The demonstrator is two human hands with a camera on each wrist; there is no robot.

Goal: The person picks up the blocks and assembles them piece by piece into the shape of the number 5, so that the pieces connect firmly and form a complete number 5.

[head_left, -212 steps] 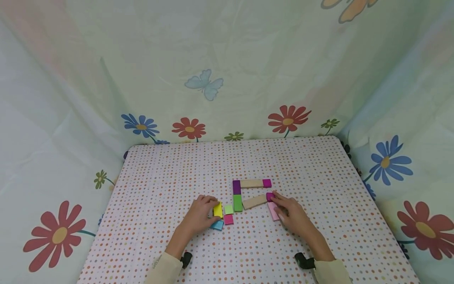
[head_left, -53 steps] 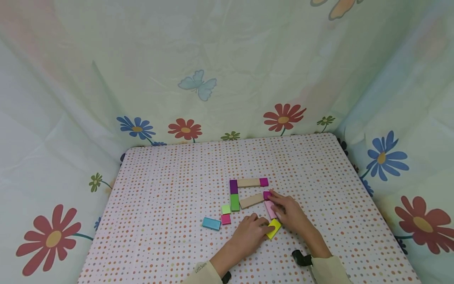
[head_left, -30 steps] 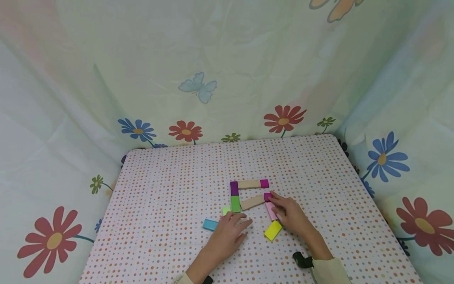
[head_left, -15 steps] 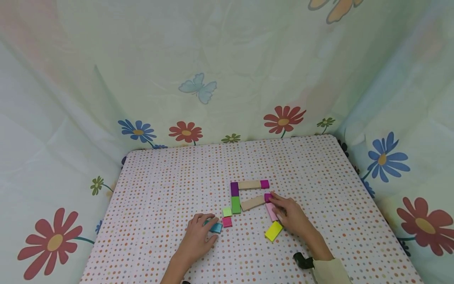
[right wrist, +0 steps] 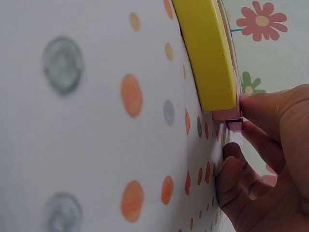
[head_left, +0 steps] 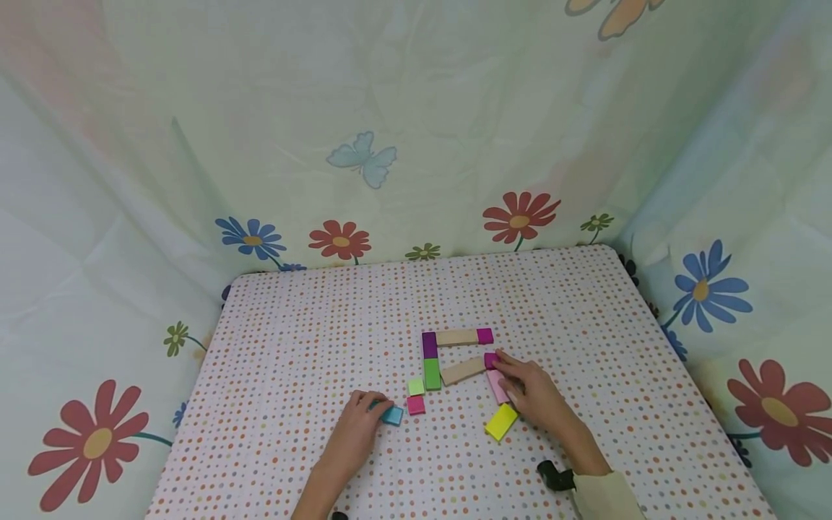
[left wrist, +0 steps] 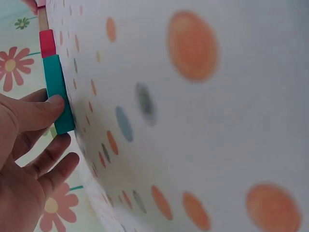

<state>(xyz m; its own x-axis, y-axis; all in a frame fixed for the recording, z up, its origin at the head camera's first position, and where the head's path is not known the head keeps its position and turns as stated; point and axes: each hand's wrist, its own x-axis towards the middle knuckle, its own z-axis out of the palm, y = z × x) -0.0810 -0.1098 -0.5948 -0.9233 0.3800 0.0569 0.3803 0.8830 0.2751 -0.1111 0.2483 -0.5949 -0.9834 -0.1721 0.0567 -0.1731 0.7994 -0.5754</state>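
Note:
At the left of the block layout, my left hand (head_left: 357, 426) pinches a light blue block (head_left: 393, 415); in the left wrist view the thumb (left wrist: 41, 112) lies across the blue block's face with fingers behind it. My right hand (head_left: 536, 393) touches two blocks at the layout's right side: its index finger is at a magenta cube (head_left: 490, 360), its thumb at the side of a pink block (head_left: 497, 387). Just below the pink block a yellow block (head_left: 501, 422) lies at a slant, large in the right wrist view.
A purple block (head_left: 430, 345) and a green block (head_left: 432, 375) form a column, with a plain wooden block (head_left: 457, 337) and magenta cube (head_left: 484, 336) beside its top. A second wooden block (head_left: 463, 371) slants below. Light green (head_left: 416, 387) and hot pink (head_left: 416, 405) cubes lie left on the dotted tabletop (head_left: 312, 325).
My left hand has carried the yellow block from the left to below the pink block, let it go, and moved back left to grip the blue block. The right hand has stayed.

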